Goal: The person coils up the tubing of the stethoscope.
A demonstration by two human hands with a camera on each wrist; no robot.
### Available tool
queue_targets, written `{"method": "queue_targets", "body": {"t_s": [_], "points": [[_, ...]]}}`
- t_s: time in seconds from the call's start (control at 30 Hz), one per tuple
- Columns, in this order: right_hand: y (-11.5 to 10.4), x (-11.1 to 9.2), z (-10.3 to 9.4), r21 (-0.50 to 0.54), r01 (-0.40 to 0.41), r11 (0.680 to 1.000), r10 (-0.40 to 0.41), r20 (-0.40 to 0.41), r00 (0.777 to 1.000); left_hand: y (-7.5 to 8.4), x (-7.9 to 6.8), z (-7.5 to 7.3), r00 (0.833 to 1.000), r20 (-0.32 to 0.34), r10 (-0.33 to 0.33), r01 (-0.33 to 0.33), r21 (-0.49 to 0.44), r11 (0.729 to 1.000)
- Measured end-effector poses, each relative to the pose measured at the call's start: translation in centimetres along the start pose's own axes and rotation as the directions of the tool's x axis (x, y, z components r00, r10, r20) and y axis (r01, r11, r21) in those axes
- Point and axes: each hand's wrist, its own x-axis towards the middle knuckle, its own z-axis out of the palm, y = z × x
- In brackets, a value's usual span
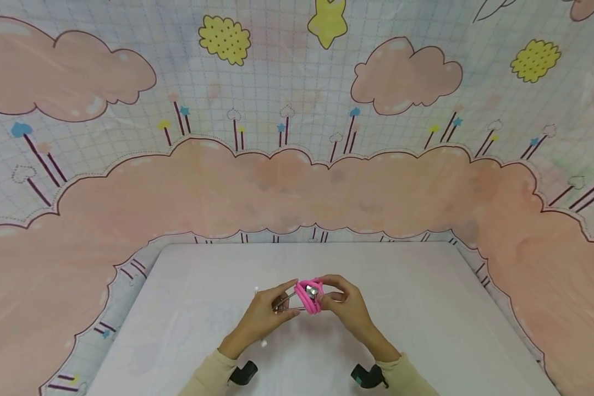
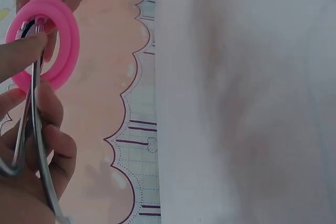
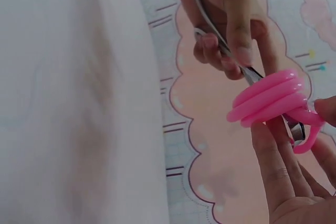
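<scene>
A stethoscope with pink tubing [image 1: 305,301] is held above the middle of the white table. Its tubing is wound in several tight loops [image 3: 268,97] around the metal part. My left hand [image 1: 266,312] grips the metal ear tubes [image 2: 38,129], whose white ear tips [image 1: 264,343] stick out past the hand. At the other side, my right hand [image 1: 347,307] pinches the coiled tubing with thumb and fingers. The shiny chestpiece [image 1: 312,292] shows inside the coil, by the right fingertips. Part of the ear tubes is hidden behind the left fingers.
The white table [image 1: 203,286] lies below both hands. Behind it and along its sides hangs a patterned cloth [image 1: 297,192] with clouds and stars. A dark wrist camera [image 1: 243,373] sits by the left sleeve, and another camera [image 1: 368,376] by the right.
</scene>
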Motion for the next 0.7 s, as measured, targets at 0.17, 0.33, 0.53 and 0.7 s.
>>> {"method": "queue_targets", "body": {"t_s": [0.17, 0.33, 0.53, 0.7], "points": [[0.1, 0.3, -0.2, 0.020, -0.042, 0.999, 0.042, -0.022, 0.999, 0.0, 0.2, -0.4, 0.999, 0.029, -0.038, 0.039, -0.020, 0.999], [0.3, 0.8, -0.3, 0.043, -0.074, 0.996, 0.077, -0.061, 0.995, -0.5, 0.6, -0.3, 0.998, 0.002, -0.064, 0.064, -0.009, 0.998], [0.8, 1.5, -0.2, 0.086, -0.123, 0.989, 0.132, -0.107, 0.985, -1.3, 1.1, 0.3, 0.992, -0.006, -0.124, 0.123, -0.059, 0.991], [1.8, 2.3, 0.0, 0.114, -0.165, 0.980, 0.182, -0.159, 0.970, -2.2, 1.4, 0.7, 0.981, 0.012, -0.191, 0.192, -0.094, 0.977]]}}
